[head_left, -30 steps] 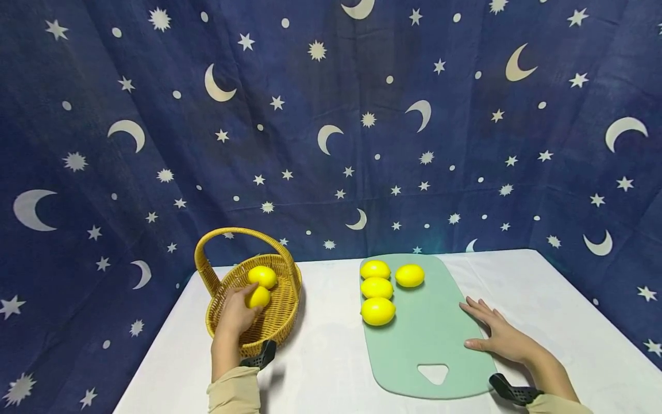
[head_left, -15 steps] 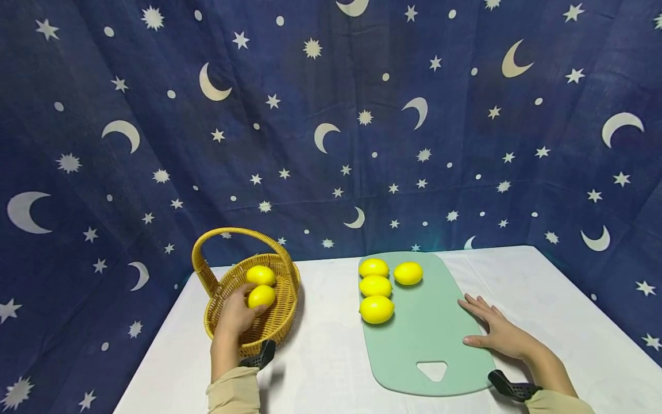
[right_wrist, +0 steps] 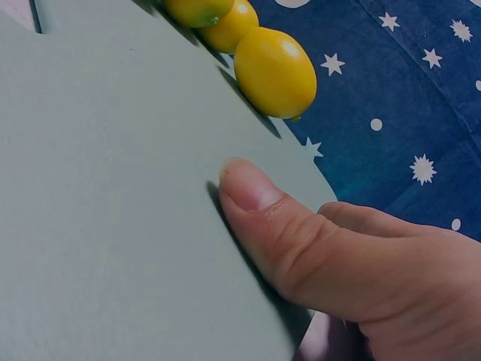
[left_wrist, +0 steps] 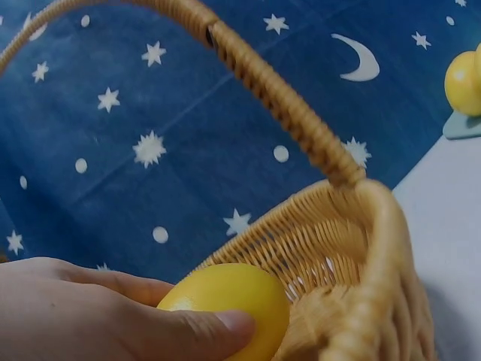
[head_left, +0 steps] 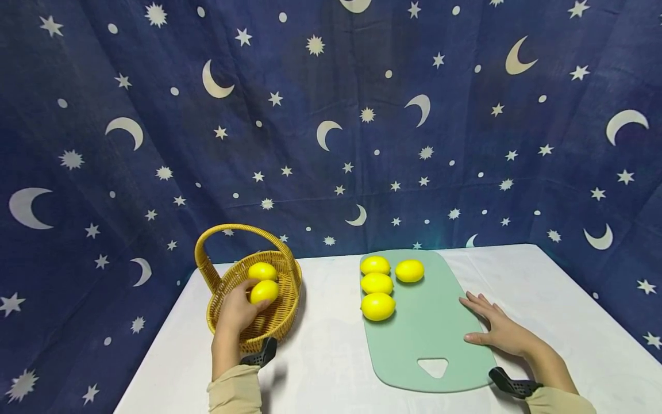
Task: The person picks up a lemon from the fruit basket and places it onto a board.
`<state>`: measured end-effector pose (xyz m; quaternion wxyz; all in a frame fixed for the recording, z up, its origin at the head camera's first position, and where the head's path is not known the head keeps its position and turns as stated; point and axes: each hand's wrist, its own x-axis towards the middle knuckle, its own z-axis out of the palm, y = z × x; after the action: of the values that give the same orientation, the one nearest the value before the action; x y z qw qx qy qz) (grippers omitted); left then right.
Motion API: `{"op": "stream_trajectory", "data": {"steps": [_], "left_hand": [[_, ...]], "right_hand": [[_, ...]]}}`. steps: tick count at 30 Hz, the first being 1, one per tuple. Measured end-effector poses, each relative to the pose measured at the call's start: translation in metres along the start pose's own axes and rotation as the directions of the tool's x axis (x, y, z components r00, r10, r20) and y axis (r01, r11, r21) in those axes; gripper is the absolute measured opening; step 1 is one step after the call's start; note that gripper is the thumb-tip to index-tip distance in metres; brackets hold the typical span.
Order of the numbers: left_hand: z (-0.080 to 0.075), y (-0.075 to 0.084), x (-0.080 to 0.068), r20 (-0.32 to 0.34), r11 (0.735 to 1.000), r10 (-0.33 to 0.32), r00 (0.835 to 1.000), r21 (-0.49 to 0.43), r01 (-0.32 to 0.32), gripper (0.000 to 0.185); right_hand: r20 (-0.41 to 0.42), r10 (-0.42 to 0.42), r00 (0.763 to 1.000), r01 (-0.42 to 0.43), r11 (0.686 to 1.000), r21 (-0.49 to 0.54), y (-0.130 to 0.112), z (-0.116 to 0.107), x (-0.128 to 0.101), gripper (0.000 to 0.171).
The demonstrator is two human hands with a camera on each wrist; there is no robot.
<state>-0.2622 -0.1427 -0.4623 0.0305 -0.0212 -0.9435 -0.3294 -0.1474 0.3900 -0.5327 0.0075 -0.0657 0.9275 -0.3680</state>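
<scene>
Wicker basket (head_left: pixel 281 319) at the desk's (head_left: pixel 331 368) left: a yellow lemon (head_left: pixel 264 291) is gripped inside it by the left hand (head_left: pixel 235 313), thumb curled round. Lifting is best done clear of the handle (left_wrist: pixel 278 98). At right, the green board (head_left: pixel 429 339) is steadied by the flat, spread right hand (head_left: pixel 499 330).
</scene>
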Motion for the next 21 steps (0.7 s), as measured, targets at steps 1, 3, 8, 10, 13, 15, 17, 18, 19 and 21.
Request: {"op": "stream_trajectory", "data": {"steps": [1,3,8,10,13,15,17,18,19,21], "left_hand": [[-0.001,0.002,-0.001,0.0,1.0,0.011,1.0,-0.002,-0.011,0.059],[-0.004,0.007,-0.004,0.001,1.0,0.031,1.0,-0.001,-0.031,0.06],[-0.019,0.019,-0.017,0.013,0.998,0.056,0.998,0.01,-0.057,0.06],[-0.025,0.024,-0.021,0.015,0.998,0.066,0.998,0.016,-0.066,0.06],[-0.031,0.032,-0.025,0.021,0.996,0.086,0.996,0.02,-0.087,0.06],[-0.035,0.037,-0.028,0.027,0.994,0.107,0.994,0.029,-0.108,0.059],[-0.039,0.042,-0.032,0.04,0.991,0.132,0.99,0.03,-0.133,0.058],[-0.041,0.045,-0.034,0.047,0.988,0.148,0.988,0.032,-0.15,0.057],[-0.043,0.048,-0.036,0.052,0.986,0.163,0.985,0.034,-0.165,0.057],[-0.046,0.054,-0.04,0.067,0.981,0.189,0.98,0.032,-0.192,0.056]], "right_hand": [[0.0,0.001,1.0,-0.001,1.0,0.002,0.0,0.0,0.0,0.092],[-0.001,-0.004,1.0,0.004,1.0,0.005,0.001,0.0,-0.001,0.091],[0.001,-0.003,1.0,0.003,1.0,-0.015,0.0,0.001,0.002,0.091],[0.001,0.0,1.0,0.0,1.0,-0.025,-0.002,0.001,0.002,0.091],[-0.002,0.001,1.0,-0.001,1.0,-0.026,-0.002,-0.001,0.002,0.091],[-0.004,-0.009,1.0,0.008,1.0,-0.022,-0.001,-0.001,0.001,0.09],[-0.005,-0.013,1.0,0.012,1.0,-0.019,0.0,-0.001,0.001,0.09],[-0.005,-0.016,1.0,0.016,1.0,-0.015,0.0,-0.001,0.001,0.09],[-0.006,-0.018,1.0,0.018,1.0,-0.013,0.001,-0.001,0.0,0.09],[-0.006,-0.018,1.0,0.018,1.0,-0.007,0.001,0.0,0.0,0.09]]}}
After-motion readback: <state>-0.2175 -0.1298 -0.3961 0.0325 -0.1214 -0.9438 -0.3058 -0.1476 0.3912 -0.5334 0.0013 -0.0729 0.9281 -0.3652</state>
